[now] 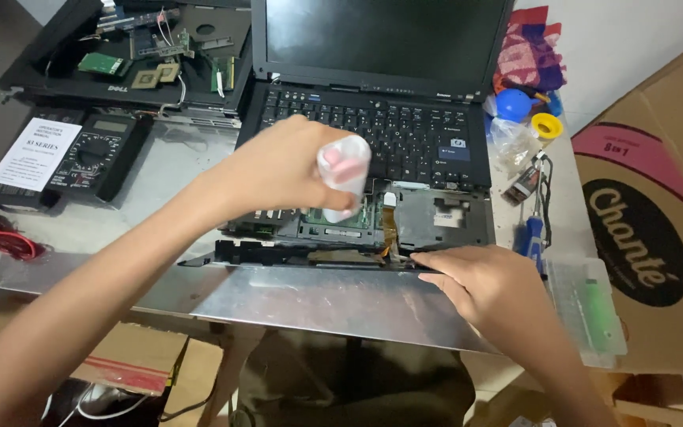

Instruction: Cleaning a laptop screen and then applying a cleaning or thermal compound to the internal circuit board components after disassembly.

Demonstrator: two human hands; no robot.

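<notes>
— Left hand?
— The left hand (278, 170) is clenched round a small white-and-pink bottle (344, 170) (blurred), held over the opened black laptop (373, 134), above its exposed green circuit board (333, 221).
— Right hand?
— The right hand (488, 285) is released, flat, fingertips (424, 259) touching the laptop's front edge on the metal table (318, 296). A blue-handled screwdriver (533, 233) lies just beside; a multimeter (96, 154) is well apart.

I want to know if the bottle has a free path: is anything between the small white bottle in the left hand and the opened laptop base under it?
Nothing visible: the left hand holds the white bottle above the exposed board; the right hand rests at the front edge, off to the side.
</notes>
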